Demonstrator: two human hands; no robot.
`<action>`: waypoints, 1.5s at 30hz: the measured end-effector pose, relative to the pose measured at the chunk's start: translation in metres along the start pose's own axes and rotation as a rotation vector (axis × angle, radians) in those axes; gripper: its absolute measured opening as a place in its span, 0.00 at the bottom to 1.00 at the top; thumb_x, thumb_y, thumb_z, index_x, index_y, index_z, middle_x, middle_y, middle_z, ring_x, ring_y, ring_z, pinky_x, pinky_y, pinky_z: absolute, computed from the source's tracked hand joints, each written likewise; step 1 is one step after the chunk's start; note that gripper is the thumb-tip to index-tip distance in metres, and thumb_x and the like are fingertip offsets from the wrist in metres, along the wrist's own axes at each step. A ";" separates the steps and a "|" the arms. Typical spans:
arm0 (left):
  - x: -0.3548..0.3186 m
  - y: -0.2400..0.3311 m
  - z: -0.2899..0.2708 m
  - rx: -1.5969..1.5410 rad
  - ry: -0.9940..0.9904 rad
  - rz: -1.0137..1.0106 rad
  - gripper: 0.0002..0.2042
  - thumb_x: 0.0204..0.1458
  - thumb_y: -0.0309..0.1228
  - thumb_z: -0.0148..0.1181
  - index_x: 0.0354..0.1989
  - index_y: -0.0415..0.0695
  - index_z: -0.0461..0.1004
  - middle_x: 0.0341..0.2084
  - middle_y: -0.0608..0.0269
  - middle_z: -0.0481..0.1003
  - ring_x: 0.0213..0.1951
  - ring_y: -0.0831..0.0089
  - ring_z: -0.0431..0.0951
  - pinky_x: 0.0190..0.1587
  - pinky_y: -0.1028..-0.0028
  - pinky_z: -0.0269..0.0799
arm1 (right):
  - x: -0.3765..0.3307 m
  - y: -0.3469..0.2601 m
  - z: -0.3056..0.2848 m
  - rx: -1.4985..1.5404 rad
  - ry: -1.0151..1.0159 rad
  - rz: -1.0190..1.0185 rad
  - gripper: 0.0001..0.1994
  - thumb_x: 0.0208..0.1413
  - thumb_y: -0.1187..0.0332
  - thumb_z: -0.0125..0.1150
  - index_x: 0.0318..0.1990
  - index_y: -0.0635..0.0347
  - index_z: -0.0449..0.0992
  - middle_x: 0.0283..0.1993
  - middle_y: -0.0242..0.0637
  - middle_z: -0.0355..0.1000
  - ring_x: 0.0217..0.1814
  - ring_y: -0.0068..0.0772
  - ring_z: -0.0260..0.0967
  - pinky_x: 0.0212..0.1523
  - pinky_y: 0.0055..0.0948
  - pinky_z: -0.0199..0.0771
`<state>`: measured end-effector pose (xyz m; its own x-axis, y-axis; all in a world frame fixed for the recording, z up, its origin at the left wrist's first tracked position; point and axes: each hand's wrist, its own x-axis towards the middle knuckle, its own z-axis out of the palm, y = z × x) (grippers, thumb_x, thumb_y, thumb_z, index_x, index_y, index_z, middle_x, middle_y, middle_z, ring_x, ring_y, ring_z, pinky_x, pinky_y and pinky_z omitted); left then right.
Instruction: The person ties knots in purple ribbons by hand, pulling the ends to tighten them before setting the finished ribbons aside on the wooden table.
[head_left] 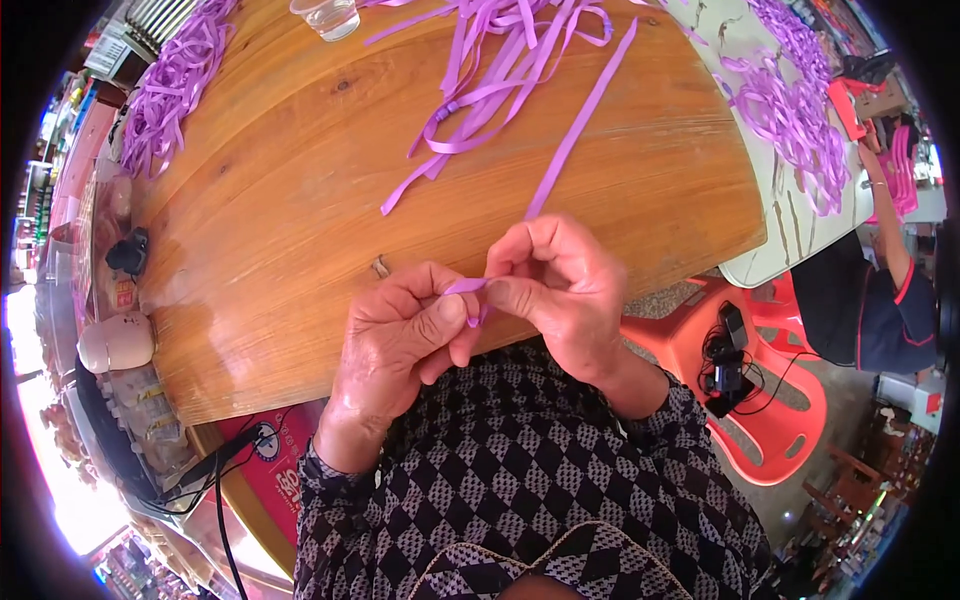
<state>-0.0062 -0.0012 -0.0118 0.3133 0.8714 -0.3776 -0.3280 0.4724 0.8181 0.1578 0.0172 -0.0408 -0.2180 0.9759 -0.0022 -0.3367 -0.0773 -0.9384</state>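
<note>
Two hands meet over the near edge of the wooden bench (300,250): the left hand (400,335) and right hand (560,285) each pinch one end of a purple ribbon strip (580,130), folded between the fingertips, its tail running up across the bench. The fold looks small; a loosened grip could let it spring open, I'd say.

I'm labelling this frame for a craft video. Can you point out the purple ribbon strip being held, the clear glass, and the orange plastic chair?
purple ribbon strip (580,130), head view, on the straight stretch above the hands.
clear glass (327,17), head view, on its side wall.
orange plastic chair (790,415), head view, on the seat's right side.
</note>
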 end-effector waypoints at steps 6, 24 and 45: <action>0.004 -0.008 0.012 -0.074 0.161 0.120 0.09 0.54 0.30 0.52 0.32 0.36 0.69 0.16 0.61 0.70 0.14 0.84 0.61 0.14 0.87 0.51 | 0.000 0.003 -0.003 -0.238 -0.029 -0.278 0.06 0.47 0.80 0.59 0.34 0.67 0.71 0.33 0.35 0.69 0.36 0.24 0.66 0.36 0.21 0.67; 0.000 -0.010 0.023 0.007 0.164 0.248 0.13 0.57 0.33 0.49 0.41 0.35 0.69 0.19 0.63 0.71 0.16 0.86 0.62 0.17 0.87 0.55 | -0.003 -0.003 -0.005 -0.184 -0.092 -0.189 0.04 0.47 0.82 0.58 0.31 0.68 0.71 0.39 0.41 0.69 0.37 0.25 0.67 0.37 0.22 0.68; -0.017 0.010 0.003 0.509 0.345 0.603 0.09 0.55 0.30 0.52 0.34 0.35 0.70 0.31 0.54 0.74 0.33 0.75 0.72 0.39 0.78 0.67 | 0.004 -0.027 -0.012 0.128 0.003 0.130 0.04 0.43 0.84 0.55 0.26 0.68 0.68 0.33 0.44 0.69 0.32 0.25 0.67 0.37 0.23 0.70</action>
<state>-0.0126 -0.0117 0.0040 -0.1009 0.9849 0.1406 0.1140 -0.1289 0.9851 0.1772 0.0261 -0.0199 -0.2643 0.9567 -0.1221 -0.4196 -0.2281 -0.8786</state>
